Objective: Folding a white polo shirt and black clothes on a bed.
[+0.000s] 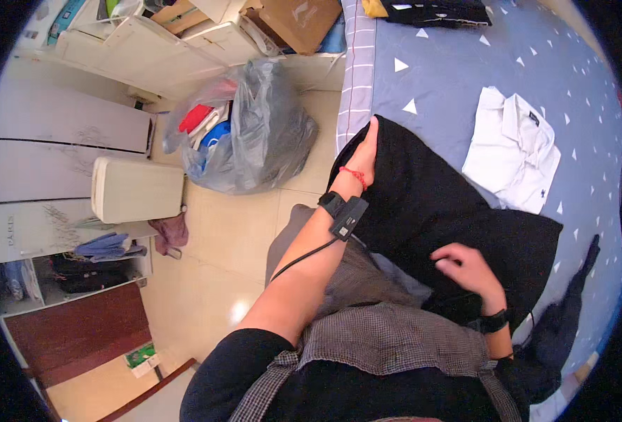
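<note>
A black garment [421, 184] lies spread over the near edge of a bed with a blue, triangle-patterned sheet [432, 68]. My left hand [368, 153], with a red bracelet at its wrist, rests on the garment's left part, near its upper left corner; whether the fingers grip the cloth cannot be told. Over the lower right part of the garment is my right hand [464, 266], its fingers loosely curved and apart, with nothing held. A folded white collared shirt [516, 153] lies on the sheet beyond the garment.
A grey plastic bag [258, 132] full of clothes stands on the tiled floor to the left. Further left are a cream suitcase [137, 190] and an open cabinet compartment with clothes. Dark folded clothing [437, 11] lies at the bed's far end, and dark cloth [559, 322] at the right.
</note>
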Demonstrator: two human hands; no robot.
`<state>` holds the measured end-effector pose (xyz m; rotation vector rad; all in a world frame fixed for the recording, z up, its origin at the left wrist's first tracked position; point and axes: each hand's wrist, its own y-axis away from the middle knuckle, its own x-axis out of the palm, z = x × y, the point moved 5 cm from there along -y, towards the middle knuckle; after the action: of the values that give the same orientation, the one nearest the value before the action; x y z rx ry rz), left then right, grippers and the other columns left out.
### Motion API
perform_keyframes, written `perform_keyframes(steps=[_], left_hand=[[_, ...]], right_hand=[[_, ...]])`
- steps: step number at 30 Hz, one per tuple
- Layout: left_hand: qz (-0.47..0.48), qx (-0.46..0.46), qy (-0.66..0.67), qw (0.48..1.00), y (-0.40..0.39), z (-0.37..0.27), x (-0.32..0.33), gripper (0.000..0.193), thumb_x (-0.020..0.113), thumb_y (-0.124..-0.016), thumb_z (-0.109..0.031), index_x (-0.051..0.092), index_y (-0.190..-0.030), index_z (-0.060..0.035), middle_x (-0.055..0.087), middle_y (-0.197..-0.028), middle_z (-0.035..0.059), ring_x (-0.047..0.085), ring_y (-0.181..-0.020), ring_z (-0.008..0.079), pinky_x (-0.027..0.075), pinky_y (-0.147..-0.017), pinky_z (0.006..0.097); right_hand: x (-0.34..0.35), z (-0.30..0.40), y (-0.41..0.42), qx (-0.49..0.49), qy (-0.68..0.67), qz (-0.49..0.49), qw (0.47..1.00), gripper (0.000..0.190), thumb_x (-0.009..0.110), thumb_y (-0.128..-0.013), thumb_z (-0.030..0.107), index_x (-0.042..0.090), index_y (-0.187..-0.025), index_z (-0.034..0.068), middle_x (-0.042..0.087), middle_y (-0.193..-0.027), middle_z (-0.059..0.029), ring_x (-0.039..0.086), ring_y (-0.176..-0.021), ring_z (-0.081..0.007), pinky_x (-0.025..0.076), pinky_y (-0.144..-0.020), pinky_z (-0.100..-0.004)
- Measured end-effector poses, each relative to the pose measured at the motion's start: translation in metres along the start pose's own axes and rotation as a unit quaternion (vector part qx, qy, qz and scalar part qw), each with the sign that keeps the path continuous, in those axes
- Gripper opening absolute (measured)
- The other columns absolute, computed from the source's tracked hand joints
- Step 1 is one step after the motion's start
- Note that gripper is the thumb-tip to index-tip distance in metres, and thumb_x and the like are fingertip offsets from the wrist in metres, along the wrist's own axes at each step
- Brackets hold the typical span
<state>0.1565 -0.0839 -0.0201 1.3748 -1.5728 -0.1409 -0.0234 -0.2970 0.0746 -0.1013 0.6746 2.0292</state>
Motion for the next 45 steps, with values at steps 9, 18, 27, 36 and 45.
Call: perform_keyframes(steps=[9, 18, 27, 36, 45], left_hand=[[-0.060, 0.066, -0.195, 0.977, 0.002, -0.022, -0.007, 0.030, 0.064, -0.085, -0.024, 0.061, -0.104, -0.0004, 0.067, -0.096, 0.0093, 0.065, -0.082, 0.0223, 0.053, -0.075, 0.0350], [-0.029, 0.067, -0.238, 0.969, 0.021, 0.003, -0.001, 0.036, 0.066, -0.084, -0.024, 0.057, -0.110, -0.0012, 0.063, -0.106, 0.0092, 0.061, -0.096, 0.0233, 0.049, -0.079, 0.0391], [-0.107, 0.114, -0.247, 0.956, 0.020, -0.009, -0.028, 0.042, 0.061, -0.087, -0.024, 0.050, -0.120, 0.0002, 0.058, -0.115, 0.0115, 0.058, -0.100, 0.0236, 0.045, -0.088, 0.0359], [-0.038, 0.087, -0.105, 0.990, 0.000, 0.003, -0.036, 0.027, 0.056, -0.090, -0.019, 0.059, -0.110, -0.0017, 0.064, -0.108, 0.0107, 0.062, -0.097, 0.0249, 0.048, -0.089, 0.0380], [0.030, 0.056, -0.065, 0.996, 0.010, -0.005, -0.020, 0.034, 0.056, -0.091, -0.027, 0.059, -0.114, -0.0015, 0.062, -0.114, 0.0101, 0.059, -0.104, 0.0269, 0.044, -0.096, 0.0389]], right_hand=[[-0.147, -0.132, 0.094, 0.168, -0.138, -0.536, 0.816, 0.026, 0.060, -0.089, 0.030, 0.054, -0.082, 0.005, 0.055, -0.063, -0.0015, 0.052, -0.051, -0.0076, 0.041, -0.043, -0.0221], [-0.247, -0.233, 0.116, 0.319, -0.153, -0.544, 0.761, 0.033, 0.062, -0.082, 0.021, 0.047, -0.107, 0.006, 0.057, -0.059, -0.0052, 0.052, -0.043, -0.0135, 0.039, -0.036, -0.0274], [-0.249, -0.164, 0.176, 0.023, -0.324, -0.545, 0.773, 0.019, 0.053, -0.089, 0.018, 0.053, -0.102, 0.005, 0.063, -0.086, -0.0119, 0.064, -0.076, -0.0235, 0.054, -0.071, -0.0337], [-0.076, -0.239, 0.296, 0.041, -0.476, -0.612, 0.631, 0.032, 0.055, -0.086, 0.038, 0.054, -0.096, 0.008, 0.060, -0.096, -0.0049, 0.059, -0.080, -0.0199, 0.048, -0.076, -0.0346], [-0.127, -0.256, 0.255, 0.124, -0.555, -0.291, 0.770, 0.062, 0.051, -0.089, 0.052, 0.052, -0.118, -0.002, 0.059, -0.116, -0.0090, 0.056, -0.102, -0.0218, 0.042, -0.091, -0.0334]])
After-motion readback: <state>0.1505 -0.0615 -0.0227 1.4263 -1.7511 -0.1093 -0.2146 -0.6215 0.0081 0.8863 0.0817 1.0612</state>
